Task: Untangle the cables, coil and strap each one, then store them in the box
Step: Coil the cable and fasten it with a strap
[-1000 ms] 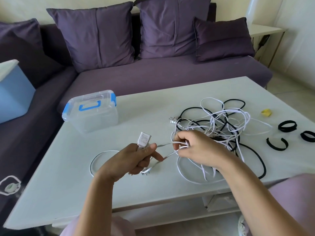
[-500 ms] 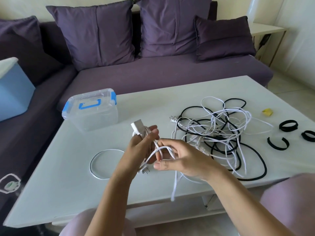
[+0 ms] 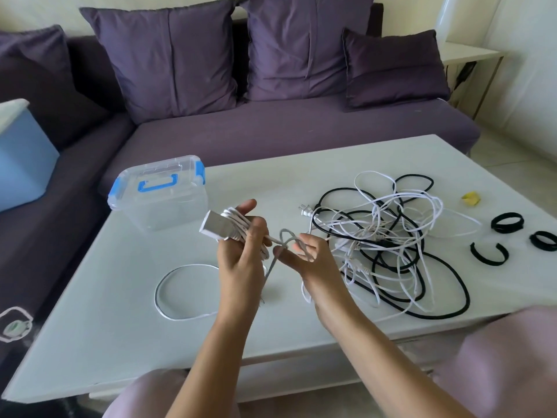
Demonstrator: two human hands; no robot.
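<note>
My left hand holds a white cable with a white block connector; several turns of it lie round the fingers. My right hand pinches a loop of the same white cable just right of the left hand. A tangle of white and black cables lies on the white table to the right. A white cable loop rests on the table below the left hand. The clear box with blue latches stands closed at the left rear. Three black straps lie at the right edge.
A small yellow object lies near the straps. A purple sofa with cushions runs behind the table. A blue container sits on the sofa at the left. My knees show at the bottom edge.
My left hand has risen and turned, with more turns of white cable round its fingers. My right hand left the tangle and now feeds a loop beside the left hand.
</note>
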